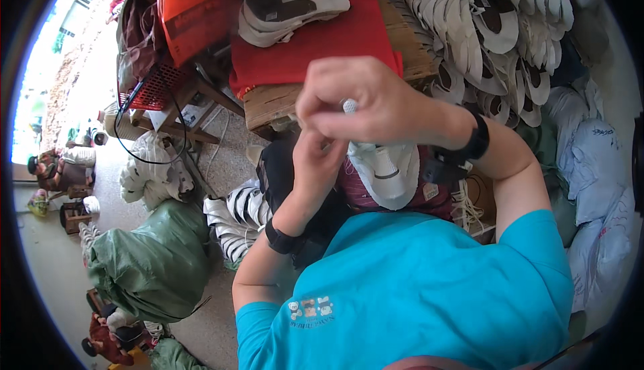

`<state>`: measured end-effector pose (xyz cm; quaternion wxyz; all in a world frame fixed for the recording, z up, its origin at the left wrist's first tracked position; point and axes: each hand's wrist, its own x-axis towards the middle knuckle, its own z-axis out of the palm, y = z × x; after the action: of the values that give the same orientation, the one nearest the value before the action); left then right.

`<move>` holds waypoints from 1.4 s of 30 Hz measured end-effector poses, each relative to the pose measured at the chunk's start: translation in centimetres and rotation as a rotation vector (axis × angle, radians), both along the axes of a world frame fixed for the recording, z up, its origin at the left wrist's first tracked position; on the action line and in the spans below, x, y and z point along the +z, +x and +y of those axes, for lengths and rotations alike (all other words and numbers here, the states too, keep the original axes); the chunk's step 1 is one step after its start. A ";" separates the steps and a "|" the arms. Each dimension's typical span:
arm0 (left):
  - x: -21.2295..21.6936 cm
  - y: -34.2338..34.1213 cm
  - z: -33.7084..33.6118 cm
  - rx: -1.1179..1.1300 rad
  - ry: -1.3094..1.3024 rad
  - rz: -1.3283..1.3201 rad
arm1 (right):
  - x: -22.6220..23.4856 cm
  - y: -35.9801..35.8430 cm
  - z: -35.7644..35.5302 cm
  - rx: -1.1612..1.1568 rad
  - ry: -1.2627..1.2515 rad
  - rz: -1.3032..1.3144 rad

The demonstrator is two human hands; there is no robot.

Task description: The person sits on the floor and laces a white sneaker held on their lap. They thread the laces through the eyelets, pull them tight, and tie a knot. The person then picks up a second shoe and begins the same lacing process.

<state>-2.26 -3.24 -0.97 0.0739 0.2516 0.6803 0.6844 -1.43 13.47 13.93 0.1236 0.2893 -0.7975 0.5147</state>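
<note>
My right hand (365,98) is raised in front of my chest with its fingers curled. A small white rounded end (349,106) sticks out of its grip; the rest is hidden. Just below it my left hand (316,163) has its fingers pinched together, touching or nearly touching the right one. What the left fingers hold, if anything, cannot be made out. On my lap, under the hands, lies a white shoe upper (389,185) with a dark curved slit, on maroon cloth (433,199).
Ahead, a wooden bench (412,41) with red cloth (282,65) carries stacked shoe uppers (295,4). Bundled uppers (463,21) hang at the right, above white sacks (594,162). At the left are a green sack (151,259), a red basket (157,88) and other people seated farther off.
</note>
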 end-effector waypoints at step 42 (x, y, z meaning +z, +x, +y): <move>3.7 0.4 3.1 0.059 -0.434 0.427 | -12.2 8.7 2.1 0.200 0.153 -0.102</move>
<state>-1.84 -0.10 2.78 -0.0385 0.3482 0.8177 0.4567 7.30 15.57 1.75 0.0085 0.3493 -0.8069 0.4762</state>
